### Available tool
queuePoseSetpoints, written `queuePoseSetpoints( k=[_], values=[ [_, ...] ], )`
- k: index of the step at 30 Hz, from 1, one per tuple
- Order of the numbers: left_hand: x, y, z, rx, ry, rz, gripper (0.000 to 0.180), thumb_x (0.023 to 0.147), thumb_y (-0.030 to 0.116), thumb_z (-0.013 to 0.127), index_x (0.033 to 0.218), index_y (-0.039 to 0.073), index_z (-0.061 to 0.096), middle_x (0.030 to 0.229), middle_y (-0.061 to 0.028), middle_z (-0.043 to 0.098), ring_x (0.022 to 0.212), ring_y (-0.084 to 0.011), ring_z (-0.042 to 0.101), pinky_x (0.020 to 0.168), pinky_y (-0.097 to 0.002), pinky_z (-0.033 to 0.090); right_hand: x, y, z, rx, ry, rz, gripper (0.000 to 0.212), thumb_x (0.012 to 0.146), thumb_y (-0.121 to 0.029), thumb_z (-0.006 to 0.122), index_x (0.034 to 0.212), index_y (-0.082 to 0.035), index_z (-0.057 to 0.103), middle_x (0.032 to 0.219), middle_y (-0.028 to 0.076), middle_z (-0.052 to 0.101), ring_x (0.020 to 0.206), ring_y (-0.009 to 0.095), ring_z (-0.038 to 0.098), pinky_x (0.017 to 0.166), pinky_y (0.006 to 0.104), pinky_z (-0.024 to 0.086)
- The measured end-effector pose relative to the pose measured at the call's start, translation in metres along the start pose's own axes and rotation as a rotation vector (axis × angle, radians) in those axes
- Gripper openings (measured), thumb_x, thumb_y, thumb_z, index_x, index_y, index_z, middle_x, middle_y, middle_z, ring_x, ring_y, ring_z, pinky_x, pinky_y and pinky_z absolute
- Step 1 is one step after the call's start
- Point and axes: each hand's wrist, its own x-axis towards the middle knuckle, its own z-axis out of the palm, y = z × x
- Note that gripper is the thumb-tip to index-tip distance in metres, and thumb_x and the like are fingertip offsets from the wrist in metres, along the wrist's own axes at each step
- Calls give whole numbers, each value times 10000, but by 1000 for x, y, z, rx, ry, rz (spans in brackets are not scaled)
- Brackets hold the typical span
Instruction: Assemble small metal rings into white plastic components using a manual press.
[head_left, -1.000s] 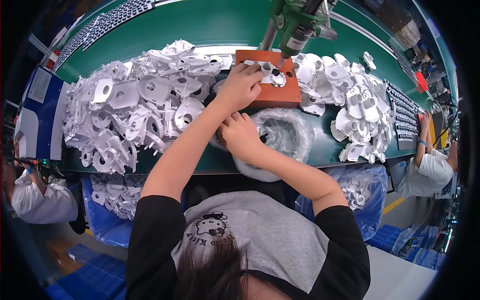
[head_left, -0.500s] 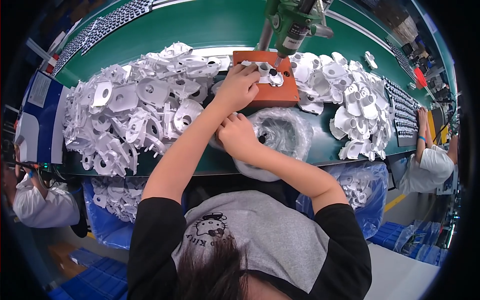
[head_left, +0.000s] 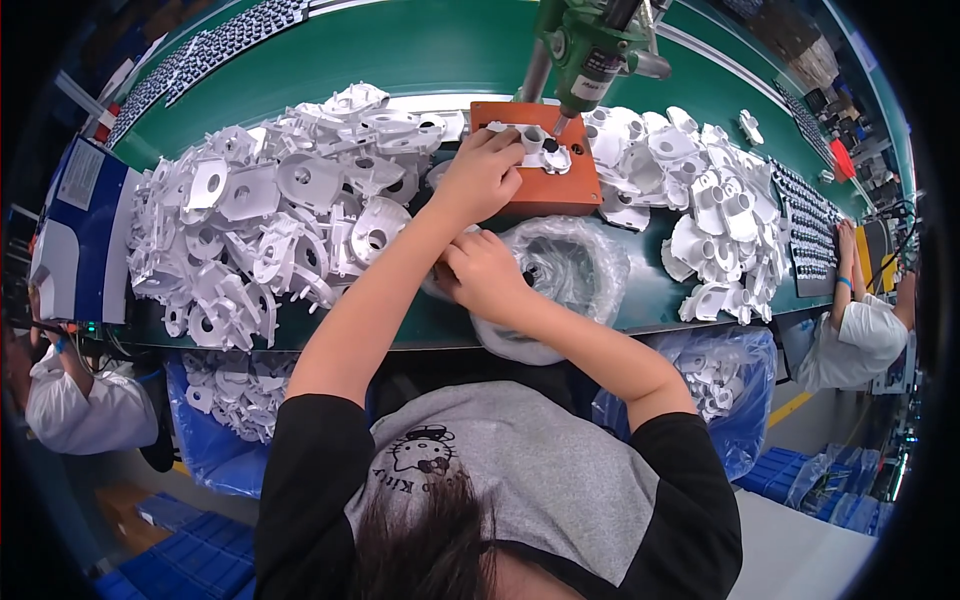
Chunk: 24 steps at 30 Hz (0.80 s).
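Observation:
On top of an orange block (head_left: 548, 194) lies a white plastic part (head_left: 556, 160) with a round tube and a dark round insert. My left hand (head_left: 482, 175) reaches over the block's left side, its fingers closed on the left end of that part. Below it, my right hand (head_left: 487, 278) is closed beside my left forearm, at the left rim of a bowl lined with clear plastic (head_left: 605, 270). Its fingertips are partly behind the forearm, so whatever they hold is hidden. Just above the block's right half points the tip of a green press-like machine (head_left: 590, 70).
White plastic parts form a large heap (head_left: 250, 190) on the left and another heap (head_left: 715, 200) on the right. A tray of small dark pieces (head_left: 808, 230) lies far right. Blue-lined bins (head_left: 225, 460) hang below the table edge. Other people (head_left: 865, 335) work at both sides.
My right hand has shifted slightly right and down. The left hand stays on the white plastic part, and the part remains on the orange block.

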Motion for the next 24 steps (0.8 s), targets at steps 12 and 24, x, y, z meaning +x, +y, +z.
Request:
queuePoseSetpoints(
  k=[12, 24],
  values=[
    [-1, -1, 0, 19, -19, -31, 141, 729, 78, 539, 855, 22, 568, 1087, -131, 584, 986, -334, 513, 888, -435, 405, 5, 32, -83, 940, 68, 635, 117, 847, -50, 598, 909, 46, 621, 791, 61, 647, 726, 103, 611, 668, 214, 471],
    [0, 2, -1, 19, -12, -22, 109, 757, 77, 536, 851, 24, 549, 1100, -110, 587, 922, -329, 514, 841, -419, 422, 2, 70, -103, 914, 237, 706, 117, 835, -50, 607, 910, 38, 620, 825, 49, 641, 748, 105, 619, 698, 223, 494]
  ],
)
